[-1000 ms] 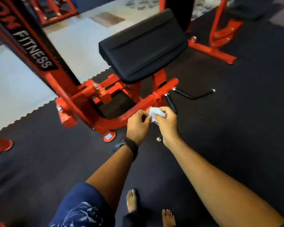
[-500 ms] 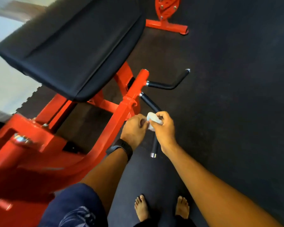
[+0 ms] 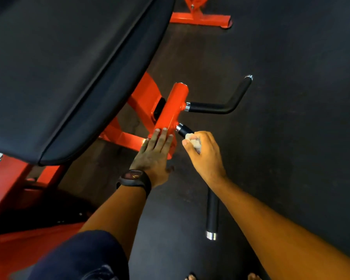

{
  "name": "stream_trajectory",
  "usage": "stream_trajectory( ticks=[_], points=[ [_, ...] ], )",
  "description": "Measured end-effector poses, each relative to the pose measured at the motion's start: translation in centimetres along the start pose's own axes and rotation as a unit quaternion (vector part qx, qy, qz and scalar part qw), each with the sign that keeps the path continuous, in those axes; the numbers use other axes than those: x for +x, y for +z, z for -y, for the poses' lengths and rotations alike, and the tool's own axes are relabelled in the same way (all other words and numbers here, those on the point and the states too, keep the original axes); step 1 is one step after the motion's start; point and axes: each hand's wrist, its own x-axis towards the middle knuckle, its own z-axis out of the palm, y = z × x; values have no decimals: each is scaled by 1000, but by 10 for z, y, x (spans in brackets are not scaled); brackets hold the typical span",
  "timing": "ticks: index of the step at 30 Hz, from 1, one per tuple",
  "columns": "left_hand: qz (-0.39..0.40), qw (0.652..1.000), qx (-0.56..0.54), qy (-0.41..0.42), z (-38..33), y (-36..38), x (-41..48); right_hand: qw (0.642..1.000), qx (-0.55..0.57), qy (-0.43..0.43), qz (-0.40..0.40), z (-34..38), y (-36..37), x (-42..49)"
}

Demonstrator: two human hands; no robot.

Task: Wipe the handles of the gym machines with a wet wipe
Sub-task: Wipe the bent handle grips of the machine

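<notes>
Pinching the crumpled wet wipe [image 3: 195, 142], the fingers [image 3: 202, 136] of the right hand [image 3: 206, 158] are curled around it and press it onto the upper part of the near handle [image 3: 185, 131], just below its shiny collar. The rest of this black handle comes out under the wrist and runs down toward the floor [image 3: 291, 138]. The fingers [image 3: 164, 137] of the left hand [image 3: 153, 156] lie straight and flat on the red tube [image 3: 171, 112] and hold nothing; I think they keep the arm of the machine from swinging during the rubbing. The far handle [image 3: 216, 108], bent upward at its end, is well apart from both hands and looks not yet wiped. Half a second ago both hands were together at the wipe, over the middle of the near handle; now the left one has let go and the right one has moved higher.
</notes>
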Motion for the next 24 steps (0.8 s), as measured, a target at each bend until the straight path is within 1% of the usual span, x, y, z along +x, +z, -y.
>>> stream_trajectory(
  ticks=[2, 4, 6, 8, 9, 11, 13, 16, 18, 19, 22, 23, 24],
  points=[
    [0, 1000, 1, 15, 5, 10, 6, 998, -30, -42, 17, -6, 12, 10],
    [-31, 999, -22, 22, 10, 15, 8, 995, -74, -56, 35, -9, 20, 18],
    [-51, 997, -59, 13, 12, 19, 11, 986, -141, -70, 49, -14, 24, 24],
    [-52, 995, -80, 9, 13, 21, 13, 976, -204, -78, 24, -22, 22, 23],
    [-57, 995, -87, 11, 13, 21, 13, 972, -225, -59, 2, -25, 20, 21],
    [-62, 992, -106, 24, 15, 20, 15, 974, -226, 8, -31, -26, 20, 19],
    [-58, 991, -122, 23, 18, 22, 17, 980, -190, 43, -35, -12, 29, 23],
    [-60, 988, -138, 22, 19, 21, 18, 987, -162, 2, 5, 11, 41, 33],
    [-53, 989, -134, 22, 20, 21, 19, 986, -161, 1, 33, 13, 36, 34],
    [-50, 990, -133, 22, 19, 20, 19, 985, -170, 14, 32, 7, 31, 34],
    [-50, 991, -124, 19, 18, 20, 19, 973, -223, 59, -5, -7, 27, 31],
    [-49, 991, -120, 19, 19, 20, 18, 974, -221, 50, -6, -4, 32, 30],
    [-53, 991, -118, 20, 19, 21, 18, 975, -222, 30, 11, 1, 36, 32]
  ],
)
